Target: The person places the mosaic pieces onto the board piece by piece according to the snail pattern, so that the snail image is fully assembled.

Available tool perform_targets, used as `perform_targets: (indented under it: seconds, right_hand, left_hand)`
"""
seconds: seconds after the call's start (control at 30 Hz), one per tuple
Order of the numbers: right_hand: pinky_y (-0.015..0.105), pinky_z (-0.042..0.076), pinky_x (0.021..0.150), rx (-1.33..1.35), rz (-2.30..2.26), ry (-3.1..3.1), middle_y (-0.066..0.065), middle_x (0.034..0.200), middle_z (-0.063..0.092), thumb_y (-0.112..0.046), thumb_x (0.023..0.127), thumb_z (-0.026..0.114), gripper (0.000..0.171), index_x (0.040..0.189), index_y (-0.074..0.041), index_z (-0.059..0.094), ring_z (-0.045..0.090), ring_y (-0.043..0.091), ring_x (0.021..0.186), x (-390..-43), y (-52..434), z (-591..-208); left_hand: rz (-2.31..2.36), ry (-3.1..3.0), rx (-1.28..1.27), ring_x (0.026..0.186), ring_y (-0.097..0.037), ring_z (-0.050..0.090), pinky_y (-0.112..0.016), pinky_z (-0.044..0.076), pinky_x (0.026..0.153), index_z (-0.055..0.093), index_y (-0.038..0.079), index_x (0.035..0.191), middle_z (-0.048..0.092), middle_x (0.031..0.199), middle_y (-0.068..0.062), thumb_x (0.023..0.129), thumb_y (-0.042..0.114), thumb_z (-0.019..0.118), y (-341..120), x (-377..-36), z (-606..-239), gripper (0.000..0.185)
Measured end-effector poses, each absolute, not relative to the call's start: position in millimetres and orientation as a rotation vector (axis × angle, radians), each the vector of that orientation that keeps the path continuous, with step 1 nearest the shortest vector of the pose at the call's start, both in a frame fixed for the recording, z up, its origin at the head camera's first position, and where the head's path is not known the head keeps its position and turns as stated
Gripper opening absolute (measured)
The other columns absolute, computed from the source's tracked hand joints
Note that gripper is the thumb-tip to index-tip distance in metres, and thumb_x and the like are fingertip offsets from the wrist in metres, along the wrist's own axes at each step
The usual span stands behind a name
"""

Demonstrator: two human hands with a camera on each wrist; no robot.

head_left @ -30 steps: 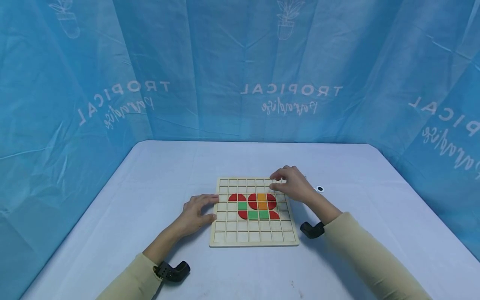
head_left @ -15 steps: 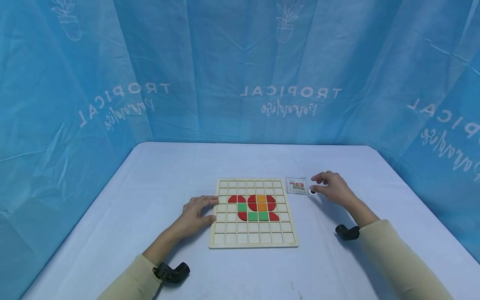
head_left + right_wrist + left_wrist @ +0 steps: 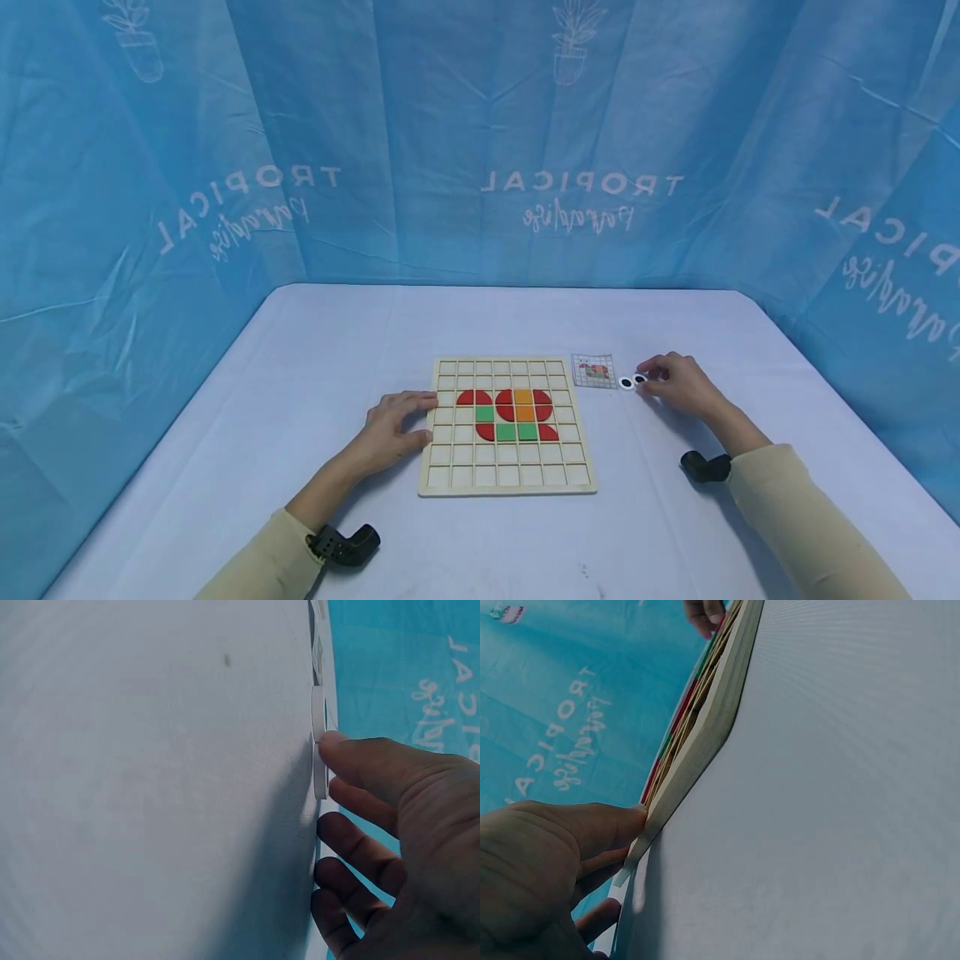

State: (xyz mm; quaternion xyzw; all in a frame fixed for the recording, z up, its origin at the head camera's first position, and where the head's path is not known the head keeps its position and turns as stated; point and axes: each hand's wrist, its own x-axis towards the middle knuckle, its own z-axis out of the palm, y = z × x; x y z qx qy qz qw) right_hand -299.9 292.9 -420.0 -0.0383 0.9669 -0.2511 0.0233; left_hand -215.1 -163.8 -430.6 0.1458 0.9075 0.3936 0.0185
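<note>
A wooden grid board [image 3: 507,477] lies on the table, with red, green and orange pieces [image 3: 510,413] set in its middle cells. My left hand [image 3: 393,427] rests flat against the board's left edge [image 3: 705,727], fingers [image 3: 592,829] straight on its side. My right hand [image 3: 675,382] is to the right of the board. Its index fingertip [image 3: 337,746] touches the nearer of two small black-and-white round discs [image 3: 640,379], seen edge-on as thin white discs [image 3: 318,712] in the right wrist view. The other disc [image 3: 626,382] lies just left of it.
A small pattern card [image 3: 594,371] lies between the board's far right corner and the discs. The light table cloth [image 3: 480,325] is walled in by blue printed curtain [image 3: 480,142] on three sides. Black wrist mounts [image 3: 347,543] sit on both forearms.
My right hand left the board's far right corner and moved right, past the card, to the discs. Two discs show now where one showed before. The left hand has stayed put.
</note>
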Motion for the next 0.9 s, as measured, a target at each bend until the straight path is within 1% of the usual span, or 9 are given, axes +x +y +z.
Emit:
perform_targets:
  seconds: [0.13,0.33,0.53,0.77,0.83,0.9]
  right_hand:
    - [0.037,0.041,0.078,-0.14,-0.769,3.007,0.018,0.111,0.057,-0.018,0.082,0.067,0.034,0.113,-0.005,0.065,0.045,0.028,0.096,-299.8,294.5,-422.4]
    - [0.042,0.041,0.08,-0.162,-0.759,3.02,0.018,0.109,0.057,-0.017,0.082,0.068,0.03,0.11,-0.005,0.066,0.044,0.029,0.097,-297.4,292.9,-420.7]
    - [0.041,0.041,0.079,-0.17,-0.75,3.032,0.018,0.108,0.057,-0.017,0.083,0.067,0.028,0.108,-0.004,0.067,0.044,0.029,0.097,-296.4,291.1,-418.7]
    - [0.035,0.043,0.075,-0.098,-0.774,2.997,0.017,0.11,0.057,-0.018,0.085,0.065,0.03,0.112,-0.006,0.065,0.045,0.028,0.097,-295.2,290.8,-416.3]
    - [0.034,0.043,0.075,-0.108,-0.777,3.005,0.017,0.111,0.057,-0.018,0.086,0.063,0.029,0.113,-0.006,0.065,0.045,0.028,0.098,-294.4,289.1,-414.6]
    - [0.037,0.044,0.077,-0.133,-0.784,3.019,0.017,0.112,0.057,-0.018,0.086,0.063,0.03,0.113,-0.007,0.065,0.045,0.029,0.1,-293.7,284.7,-412.6]
  left_hand:
    - [1.211,2.822,0.456,0.134,-0.031,0.031,-0.055,0.016,0.108,0.057,0.01,0.127,0.049,0.141,-0.004,0.082,0.013,0.067,-163.4,-215.3,-430.3,0.047]
    - [1.214,2.822,0.451,0.135,-0.032,0.03,-0.056,0.015,0.108,0.057,0.01,0.127,0.049,0.141,-0.005,0.081,0.013,0.067,-163.6,-215.1,-430.2,0.047]
    - [1.219,2.811,0.428,0.136,-0.031,0.029,-0.054,0.015,0.108,0.056,0.011,0.128,0.048,0.142,-0.004,0.082,0.014,0.067,-163.2,-214.9,-429.7,0.047]
    - [1.22,2.806,0.448,0.136,-0.032,0.029,-0.056,0.014,0.109,0.057,0.01,0.127,0.048,0.141,-0.004,0.082,0.014,0.067,-162.8,-214.7,-429.6,0.047]
    - [1.22,2.807,0.451,0.136,-0.032,0.029,-0.056,0.014,0.109,0.057,0.01,0.127,0.048,0.142,-0.004,0.082,0.013,0.067,-162.9,-214.8,-429.7,0.047]
    - [1.216,2.81,0.446,0.136,-0.032,0.029,-0.056,0.015,0.109,0.057,0.011,0.128,0.048,0.142,-0.004,0.082,0.013,0.067,-163.1,-215.5,-430.2,0.047]
